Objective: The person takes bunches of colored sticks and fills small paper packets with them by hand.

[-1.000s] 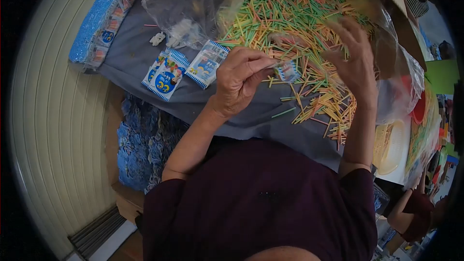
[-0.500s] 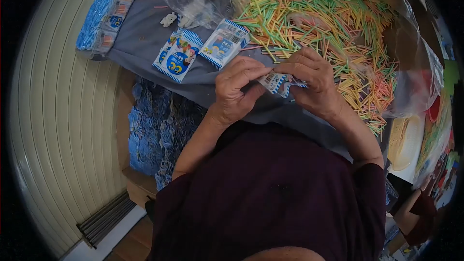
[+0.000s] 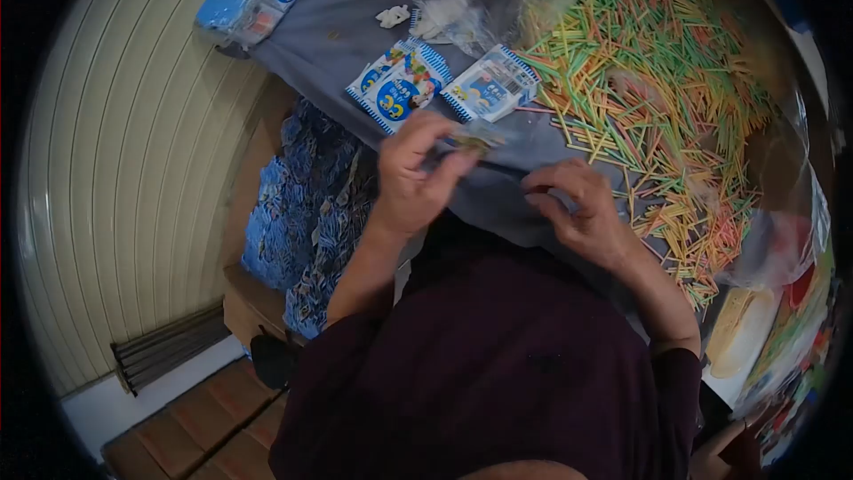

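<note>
My left hand (image 3: 410, 173) pinches a small clear packet (image 3: 478, 137), smeared by motion, between thumb and fingers over the near edge of the cloth. Some distance to the right, my right hand (image 3: 582, 212) has its fingers curled but apart from the thumb, with nothing seen in between. Just beyond my left hand lie blue-and-white printed packets (image 3: 404, 89), overlapping each other. Another printed packet (image 3: 494, 84) lies beside them with its barcode showing. A wide heap of thin pastel sticks (image 3: 649, 62) spreads beyond my right hand.
Small white pieces (image 3: 392, 16) and a crumpled clear bag (image 3: 458, 13) lie at the back of the grey cloth (image 3: 311, 49). A wrapped bundle of packets (image 3: 267, 4) sits at the far left corner. Below it, a box holds blue packets (image 3: 275, 222). A pale basket (image 3: 742, 329) stands right.
My hands have come apart. The packet has gone with my left hand, and my right hand has let go of it. The view has shifted, so the table things appear farther right.
</note>
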`<state>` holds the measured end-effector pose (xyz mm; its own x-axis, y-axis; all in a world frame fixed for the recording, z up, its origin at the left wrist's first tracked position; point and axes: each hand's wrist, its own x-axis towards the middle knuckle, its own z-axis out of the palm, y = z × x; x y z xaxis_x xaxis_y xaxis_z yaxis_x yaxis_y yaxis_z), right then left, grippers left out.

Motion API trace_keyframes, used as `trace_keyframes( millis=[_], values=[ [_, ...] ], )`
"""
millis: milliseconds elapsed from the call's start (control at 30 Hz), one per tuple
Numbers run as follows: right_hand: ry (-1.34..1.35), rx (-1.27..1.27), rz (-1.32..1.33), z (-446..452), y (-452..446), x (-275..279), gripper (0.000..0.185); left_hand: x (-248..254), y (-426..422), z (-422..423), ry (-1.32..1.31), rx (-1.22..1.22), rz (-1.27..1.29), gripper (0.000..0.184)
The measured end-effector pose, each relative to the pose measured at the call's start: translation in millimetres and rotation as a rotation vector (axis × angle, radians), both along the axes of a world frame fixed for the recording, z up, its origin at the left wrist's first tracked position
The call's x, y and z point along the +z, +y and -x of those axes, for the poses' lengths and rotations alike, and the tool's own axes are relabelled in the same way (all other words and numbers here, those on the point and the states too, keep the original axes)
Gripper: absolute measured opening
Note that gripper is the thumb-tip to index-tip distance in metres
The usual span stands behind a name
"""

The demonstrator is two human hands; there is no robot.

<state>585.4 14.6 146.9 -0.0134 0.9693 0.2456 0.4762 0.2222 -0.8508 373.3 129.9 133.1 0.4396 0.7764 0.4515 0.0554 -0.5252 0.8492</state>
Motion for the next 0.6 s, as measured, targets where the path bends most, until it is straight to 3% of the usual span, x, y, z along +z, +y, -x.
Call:
trace_keyframes(
  millis=[67, 100, 167, 233, 367, 400, 467, 533, 600],
  values=[
    [-0.168, 0.183, -0.097, -4.1, 1.0, -7.4, 0.009, 3.6, 24.7, 21.8, 0.201, 0.123, -0.057, 0.019],
    [-0.188, 0.122, -0.076, -5.0, 1.0, -10.3, 0.009, 0.5, 39.9, 26.9, 0.312, 0.171, -0.109, 0.019],
    [-0.205, 0.240, -0.068, -5.3, 1.1, -14.8, 0.007, -13.7, 62.1, 23.6, 0.403, 0.286, -0.106, 0.020],
    [-0.263, 0.219, -0.051, -4.5, -0.5, -14.4, 0.006, -36.3, 86.5, 26.9, 0.323, 0.234, 0.244, 0.022],
    [-0.298, 0.178, -0.086, -30.5, -16.2, -7.3, 0.008, -26.6, 96.2, 29.8, 0.565, 0.259, 0.155, 0.027],
    [-0.305, 0.174, -0.082, -43.8, -21.6, -5.1, 0.008, -23.1, 96.7, 28.4, 0.653, 0.261, 0.006, 0.031],
    [-0.281, -0.047, -0.112, -76.2, -35.5, -1.0, 0.011, -5.0, 91.1, 29.0, 0.757, 0.305, -0.133, 0.036],
    [-0.317, -0.264, -0.059, -105.0, -50.2, 8.1, 0.010, 26.5, 78.7, 8.7, 0.782, 0.416, -0.580, 0.045],
    [-0.060, -0.449, -0.038, -115.5, -60.0, 8.2, 0.008, 39.8, 66.6, -13.7, 0.645, 0.264, -0.494, 0.051]
  ],
)
